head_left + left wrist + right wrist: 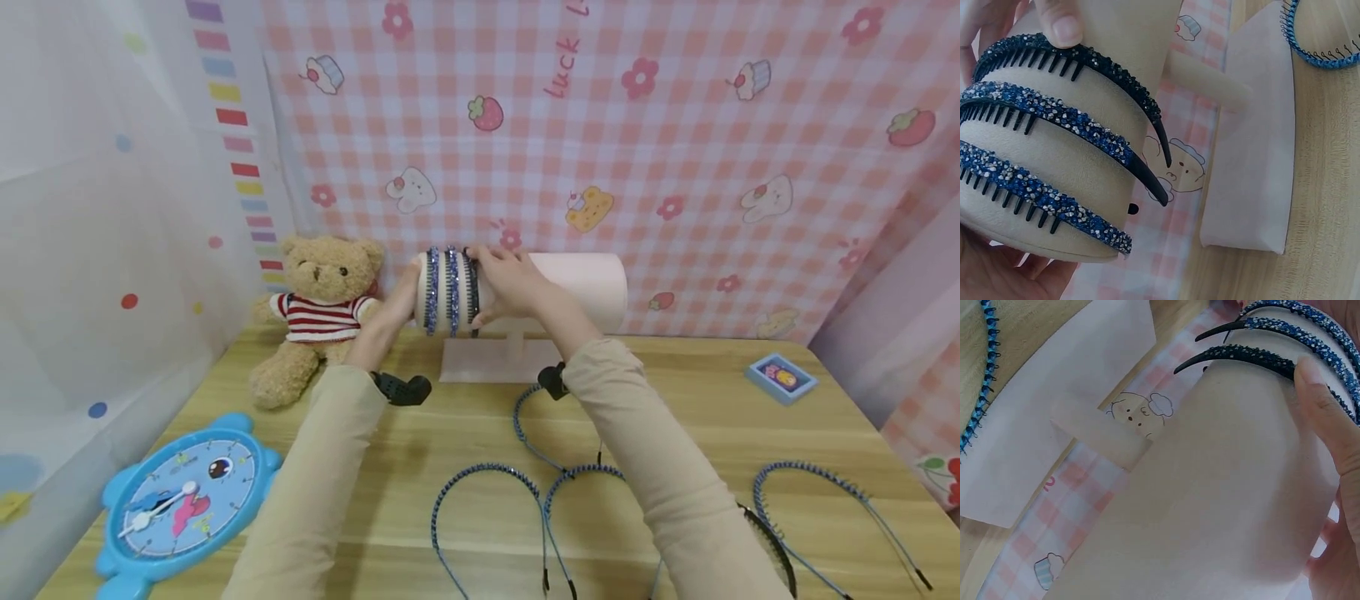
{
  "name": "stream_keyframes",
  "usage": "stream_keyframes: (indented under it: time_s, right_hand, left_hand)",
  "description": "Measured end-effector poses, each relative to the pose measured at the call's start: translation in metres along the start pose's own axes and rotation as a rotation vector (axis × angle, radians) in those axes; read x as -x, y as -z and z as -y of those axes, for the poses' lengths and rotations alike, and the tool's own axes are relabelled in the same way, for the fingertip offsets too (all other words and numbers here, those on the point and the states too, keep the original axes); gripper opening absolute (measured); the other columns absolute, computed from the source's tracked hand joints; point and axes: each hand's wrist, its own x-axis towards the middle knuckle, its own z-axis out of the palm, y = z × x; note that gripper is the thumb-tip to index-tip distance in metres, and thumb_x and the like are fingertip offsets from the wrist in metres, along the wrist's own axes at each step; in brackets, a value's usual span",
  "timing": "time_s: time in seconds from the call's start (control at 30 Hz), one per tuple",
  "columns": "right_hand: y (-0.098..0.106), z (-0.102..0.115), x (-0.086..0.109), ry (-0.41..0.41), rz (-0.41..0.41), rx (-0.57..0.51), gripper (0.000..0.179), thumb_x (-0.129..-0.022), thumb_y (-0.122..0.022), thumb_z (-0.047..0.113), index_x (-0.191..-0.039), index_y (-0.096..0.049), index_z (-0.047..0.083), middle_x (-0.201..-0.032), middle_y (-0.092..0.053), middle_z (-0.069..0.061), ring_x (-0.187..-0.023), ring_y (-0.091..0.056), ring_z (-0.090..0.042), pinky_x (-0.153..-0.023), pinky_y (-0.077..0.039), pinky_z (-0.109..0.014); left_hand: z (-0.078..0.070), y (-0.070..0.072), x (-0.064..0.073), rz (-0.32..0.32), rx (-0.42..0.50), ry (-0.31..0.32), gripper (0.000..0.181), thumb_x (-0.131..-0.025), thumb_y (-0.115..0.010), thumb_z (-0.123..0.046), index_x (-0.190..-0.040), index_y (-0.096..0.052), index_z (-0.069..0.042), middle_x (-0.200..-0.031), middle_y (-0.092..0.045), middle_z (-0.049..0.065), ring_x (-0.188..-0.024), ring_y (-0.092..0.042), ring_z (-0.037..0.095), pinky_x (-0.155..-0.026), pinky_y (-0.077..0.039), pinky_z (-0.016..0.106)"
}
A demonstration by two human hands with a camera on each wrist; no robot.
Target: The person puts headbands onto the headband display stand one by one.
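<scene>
A pale cylindrical headband stand (581, 287) carries two blue glittering headbands, an outer one (432, 292) and an inner one (453, 292), near its left end. Beside them sits a dark glittering toothed headband (1125, 84). My right hand (513, 286) holds this dark headband against the roll, its thumb (1316, 384) pressing on the beaded band and its fingers over the far side. At the roll's left end, my left hand (405, 292) grips the stand, with its fingers partly hidden behind it.
Several thin blue headbands (487, 467) lie on the wooden table (390, 517), with a black one (772, 542) at the right. A teddy bear (322, 292) sits left of the stand, behind a blue toy clock (187, 500). A small blue frame (782, 378) lies far right.
</scene>
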Motion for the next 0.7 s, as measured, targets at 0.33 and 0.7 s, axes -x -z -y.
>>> stream_keyframes:
  time_s: [0.33,0.7]
  right_hand:
    - [0.014,-0.020,0.000,0.033,-0.010,-0.070,0.124,-0.060,-0.077,0.054,-0.147,0.000,0.011,-0.154,-0.012,-0.011,-0.139,-0.017,-0.034,-0.114,-0.011,-0.052]
    - [0.032,-0.090,0.054,-0.146,-0.088,-0.193,0.119,-0.063,-0.079,0.047,-0.147,-0.003,0.012,-0.152,-0.010,-0.017,-0.138,-0.011,-0.040,-0.112,-0.008,-0.058]
  left_hand:
    - [-0.008,0.000,-0.006,-0.022,-0.003,-0.018,0.060,-0.098,-0.010,-0.044,-0.147,-0.011,-0.010,-0.152,-0.015,0.010,-0.138,-0.017,0.023,-0.114,-0.021,0.039]
    - [-0.032,0.006,0.019,0.027,-0.012,0.031,0.061,-0.098,-0.008,-0.043,-0.147,-0.008,-0.007,-0.154,-0.009,0.010,-0.140,-0.011,0.021,-0.116,-0.014,0.035]
